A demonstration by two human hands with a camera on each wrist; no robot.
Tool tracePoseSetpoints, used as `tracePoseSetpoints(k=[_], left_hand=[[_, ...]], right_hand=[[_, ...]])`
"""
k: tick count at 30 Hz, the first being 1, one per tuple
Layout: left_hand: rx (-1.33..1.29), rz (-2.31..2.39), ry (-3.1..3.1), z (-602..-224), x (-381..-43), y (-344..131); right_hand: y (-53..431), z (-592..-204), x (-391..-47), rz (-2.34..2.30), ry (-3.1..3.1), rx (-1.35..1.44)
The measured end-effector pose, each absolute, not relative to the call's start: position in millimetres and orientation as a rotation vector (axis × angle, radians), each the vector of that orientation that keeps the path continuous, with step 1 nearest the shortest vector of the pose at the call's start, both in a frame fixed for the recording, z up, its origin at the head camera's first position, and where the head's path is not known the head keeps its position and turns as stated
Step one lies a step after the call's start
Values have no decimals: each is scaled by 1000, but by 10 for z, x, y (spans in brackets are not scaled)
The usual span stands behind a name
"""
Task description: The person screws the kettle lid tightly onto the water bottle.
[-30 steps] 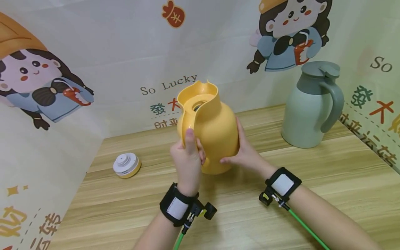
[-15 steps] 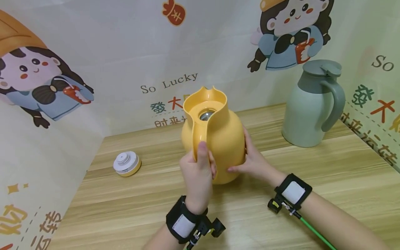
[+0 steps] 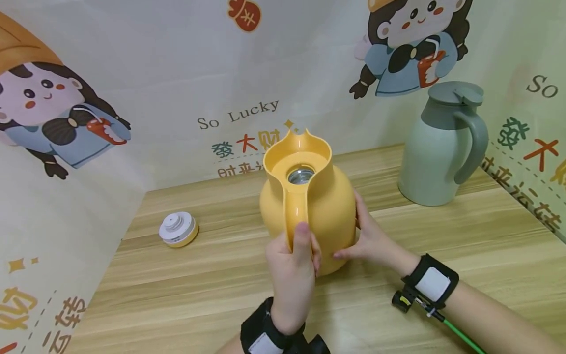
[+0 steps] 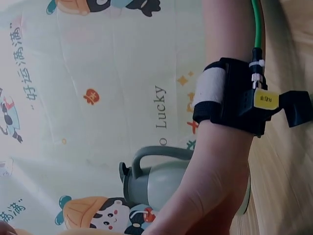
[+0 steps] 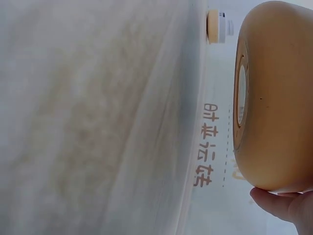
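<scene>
The left hand (image 3: 292,282) is gripping with curled fingers (image 3: 316,253), its thumb (image 3: 302,237) lying straight and pointing forward, the left forearm (image 3: 231,345) showing only partly. The right hand (image 3: 373,242) is clasping from the side, thumb standing apart from fingers, while the right forearm (image 3: 493,309) is slanting toward the lower right.

"So Lucky" (image 3: 238,115), "發大财" (image 3: 245,143) on wall backdrop (image 3: 177,73)
</scene>
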State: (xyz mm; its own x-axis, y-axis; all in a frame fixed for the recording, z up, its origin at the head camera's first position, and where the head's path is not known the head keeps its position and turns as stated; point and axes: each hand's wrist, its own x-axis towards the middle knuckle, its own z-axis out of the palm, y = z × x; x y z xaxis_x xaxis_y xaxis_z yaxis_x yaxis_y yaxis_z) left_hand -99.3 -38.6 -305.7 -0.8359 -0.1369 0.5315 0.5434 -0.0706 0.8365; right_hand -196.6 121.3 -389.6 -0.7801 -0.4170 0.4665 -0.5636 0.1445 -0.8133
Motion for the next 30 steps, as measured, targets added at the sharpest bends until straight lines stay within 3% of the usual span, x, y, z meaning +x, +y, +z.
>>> tracePoseSetpoints(k=[9, 30], left_hand=[[-468, -2021, -1714, -3132, -876, -319], [-492, -2022, -1731, -3336, -802, -221]], right_hand=[[1267, -3778, -1771, 1743, -2259, 1053], [1392, -4064, -1828, 1838, -2314, 1077]])
